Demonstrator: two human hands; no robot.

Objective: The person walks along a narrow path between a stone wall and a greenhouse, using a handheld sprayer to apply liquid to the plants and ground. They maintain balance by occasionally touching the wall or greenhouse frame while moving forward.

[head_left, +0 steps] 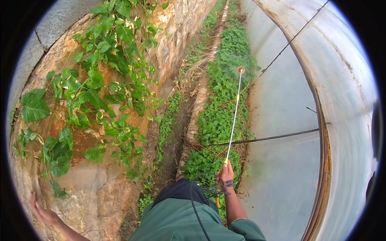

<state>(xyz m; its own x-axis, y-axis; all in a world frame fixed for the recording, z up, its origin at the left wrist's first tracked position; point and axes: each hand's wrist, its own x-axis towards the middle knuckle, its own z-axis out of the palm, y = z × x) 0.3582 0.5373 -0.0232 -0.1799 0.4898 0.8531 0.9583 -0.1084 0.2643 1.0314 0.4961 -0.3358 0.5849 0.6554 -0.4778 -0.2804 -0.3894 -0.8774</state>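
Observation:
My right hand [226, 173] is closed around the lower end of a long, thin spray wand [233, 125] with yellow fittings. The wand points ahead over low leafy green plants [225, 86], and its round red nozzle [241, 70] is at the far end. Pale haze hangs over the leaves beyond the nozzle. A thin black hose [194, 207] loops near my right wrist and runs down across my green garment. Beside the wrist is a yellow piece [217, 201], partly hidden. Off to the left, my left hand [45, 213] is empty, fingers apart, near the stone wall [86, 188].
A climbing vine [96, 92] covers much of the wall. On the right stands a translucent plastic sheet [281, 104] with a curved, rusty frame edge [321, 160]. Dark cords [273, 137] stretch from it across the plants. A narrow dirt channel [173, 136] and raised ledge [197, 108] run ahead.

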